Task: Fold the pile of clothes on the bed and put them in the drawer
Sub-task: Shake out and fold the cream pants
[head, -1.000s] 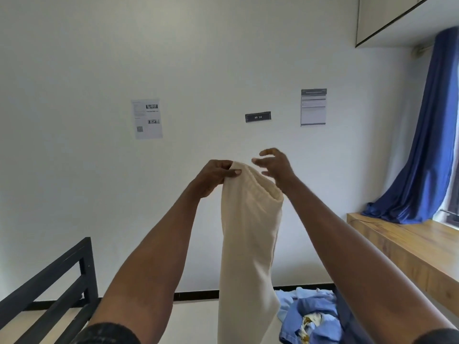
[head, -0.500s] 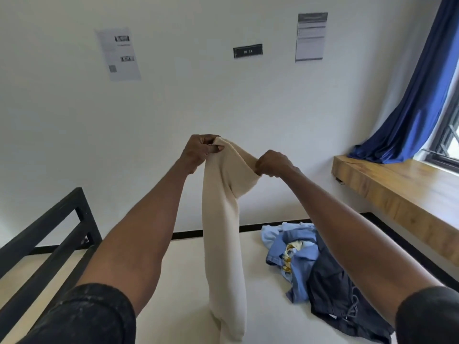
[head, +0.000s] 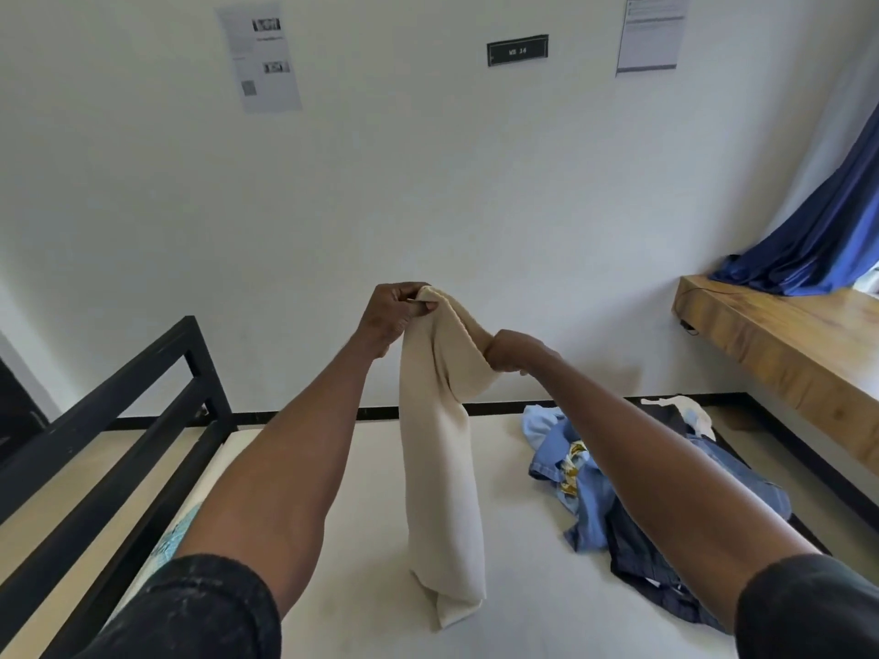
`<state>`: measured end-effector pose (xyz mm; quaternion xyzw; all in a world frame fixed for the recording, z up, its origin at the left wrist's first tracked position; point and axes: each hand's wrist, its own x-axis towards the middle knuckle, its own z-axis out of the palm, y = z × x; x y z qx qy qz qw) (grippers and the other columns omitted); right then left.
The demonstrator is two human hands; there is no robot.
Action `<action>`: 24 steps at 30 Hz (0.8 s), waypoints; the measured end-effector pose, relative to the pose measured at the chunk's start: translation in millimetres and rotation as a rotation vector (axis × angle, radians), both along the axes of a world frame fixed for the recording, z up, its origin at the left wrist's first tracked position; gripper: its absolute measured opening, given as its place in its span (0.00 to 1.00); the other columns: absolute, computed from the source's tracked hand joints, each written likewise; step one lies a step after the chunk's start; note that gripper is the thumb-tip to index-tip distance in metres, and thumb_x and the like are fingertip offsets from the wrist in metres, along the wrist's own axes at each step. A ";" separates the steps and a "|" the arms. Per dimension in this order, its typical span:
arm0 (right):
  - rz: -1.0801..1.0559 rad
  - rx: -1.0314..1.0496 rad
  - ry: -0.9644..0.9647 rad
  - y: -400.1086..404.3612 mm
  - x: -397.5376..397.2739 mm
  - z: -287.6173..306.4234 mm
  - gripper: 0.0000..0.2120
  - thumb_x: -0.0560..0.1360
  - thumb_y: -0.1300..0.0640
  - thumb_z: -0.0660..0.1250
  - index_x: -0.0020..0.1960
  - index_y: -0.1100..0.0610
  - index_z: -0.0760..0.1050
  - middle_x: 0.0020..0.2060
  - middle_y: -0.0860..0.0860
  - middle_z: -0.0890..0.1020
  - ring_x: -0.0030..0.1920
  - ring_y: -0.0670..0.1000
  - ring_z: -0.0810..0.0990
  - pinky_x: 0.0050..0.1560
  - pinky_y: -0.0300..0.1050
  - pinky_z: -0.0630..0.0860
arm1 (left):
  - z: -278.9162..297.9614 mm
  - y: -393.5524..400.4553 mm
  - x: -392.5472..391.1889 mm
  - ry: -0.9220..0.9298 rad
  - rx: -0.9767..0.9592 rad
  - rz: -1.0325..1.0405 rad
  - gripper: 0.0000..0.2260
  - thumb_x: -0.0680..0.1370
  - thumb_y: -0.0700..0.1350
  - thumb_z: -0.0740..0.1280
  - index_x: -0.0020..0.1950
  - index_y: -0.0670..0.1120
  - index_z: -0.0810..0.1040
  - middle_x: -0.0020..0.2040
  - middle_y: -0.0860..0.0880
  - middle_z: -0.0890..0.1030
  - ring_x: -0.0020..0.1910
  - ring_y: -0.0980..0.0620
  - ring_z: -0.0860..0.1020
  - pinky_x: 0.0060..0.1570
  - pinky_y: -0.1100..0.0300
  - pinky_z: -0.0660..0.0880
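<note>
1. The bed runs out of frame at the bottom.
2. The clothes pile is partly hidden behind the right forearm.
3. The cream garment hangs over the mattress, its lower end bunched there.
4. The left hand pinches its top edge, arm outstretched.
5. The right hand, lower, clenches the fabric beside it.

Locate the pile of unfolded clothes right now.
In the head view, the pile of clothes lies on the bed, right of the hanging cream garment, partly behind the right forearm.
</note>
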<state>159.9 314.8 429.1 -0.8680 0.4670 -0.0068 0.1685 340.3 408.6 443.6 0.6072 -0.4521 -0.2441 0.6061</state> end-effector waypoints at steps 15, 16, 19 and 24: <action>0.162 -0.452 -0.525 -12.8 8.3 -35.7 0.11 0.74 0.66 0.60 0.51 0.61 0.79 0.60 0.54 0.74 0.57 0.55 0.73 0.55 0.46 0.64 | -50.1 41.2 32.7 -0.240 0.114 0.191 0.08 0.74 0.40 0.73 0.53 0.48 0.84 0.47 0.49 0.84 0.48 0.52 0.80 0.48 0.61 0.76; 0.078 -0.340 -0.588 -11.8 13.0 -32.4 0.09 0.73 0.66 0.61 0.50 0.62 0.79 0.57 0.55 0.76 0.54 0.54 0.74 0.54 0.46 0.67 | -50.5 39.8 28.5 -0.372 0.146 0.221 0.08 0.76 0.41 0.71 0.54 0.45 0.83 0.47 0.49 0.83 0.47 0.52 0.79 0.44 0.63 0.73; -0.061 0.278 -0.869 -6.4 16.6 -6.4 0.03 0.72 0.68 0.68 0.40 0.63 0.77 0.38 0.54 0.76 0.40 0.50 0.72 0.39 0.42 0.67 | -52.3 33.7 19.2 -0.586 0.199 0.251 0.06 0.77 0.40 0.68 0.53 0.42 0.80 0.47 0.47 0.82 0.45 0.49 0.77 0.42 0.61 0.68; 0.002 -0.155 -0.466 -16.9 10.4 15.8 0.06 0.75 0.64 0.62 0.49 0.62 0.76 0.42 0.54 0.79 0.44 0.56 0.78 0.40 0.44 0.72 | -54.7 31.2 20.3 -0.672 0.217 0.276 0.06 0.78 0.39 0.65 0.53 0.41 0.78 0.48 0.42 0.82 0.46 0.42 0.78 0.43 0.55 0.73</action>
